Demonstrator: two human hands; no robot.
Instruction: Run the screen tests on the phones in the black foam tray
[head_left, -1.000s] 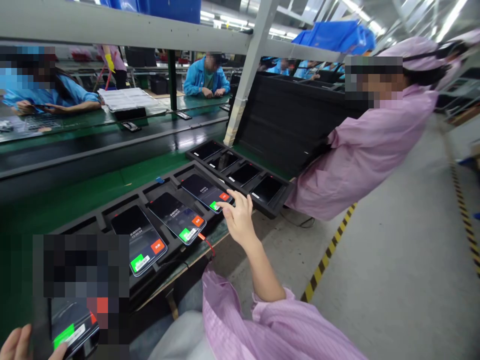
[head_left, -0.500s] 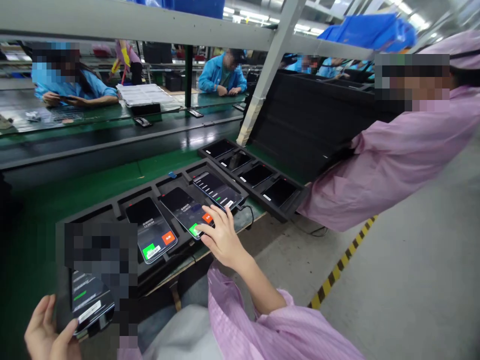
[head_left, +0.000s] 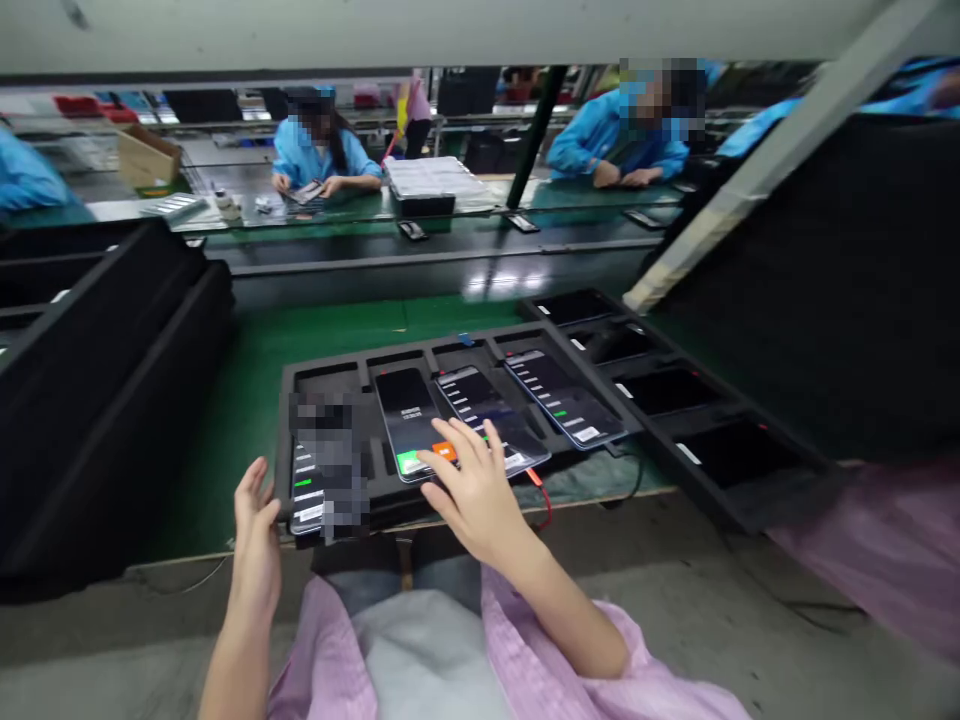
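A black foam tray [head_left: 281,425] with smartphones in its slots lies in front of me. My right hand [head_left: 480,490] is over the middle, fingers spread, its index fingertip at the green button of a phone [head_left: 405,400] that also shows an orange button. Partly under that hand is a second phone [head_left: 469,390] with a list on screen. A third phone [head_left: 566,400], also showing a list, is at the right. My left hand [head_left: 255,540] grips the tray's front left corner, beside a phone [head_left: 309,512] partly hidden by blurred blocks.
Another tray of dark-screened phones [head_left: 720,490] adjoins on the right, near a co-worker's pink sleeve [head_left: 885,550]. Stacked black trays [head_left: 150,400] stand left. A slanted post [head_left: 750,190] rises behind. A red cable [head_left: 547,500] hangs at the front edge. Co-workers in blue sit across the conveyor [head_left: 337,255].
The view has swung left. My right hand has moved one phone to the left, from the middle right phone to the middle left one. The middle right phone's buttons have given way to a list.
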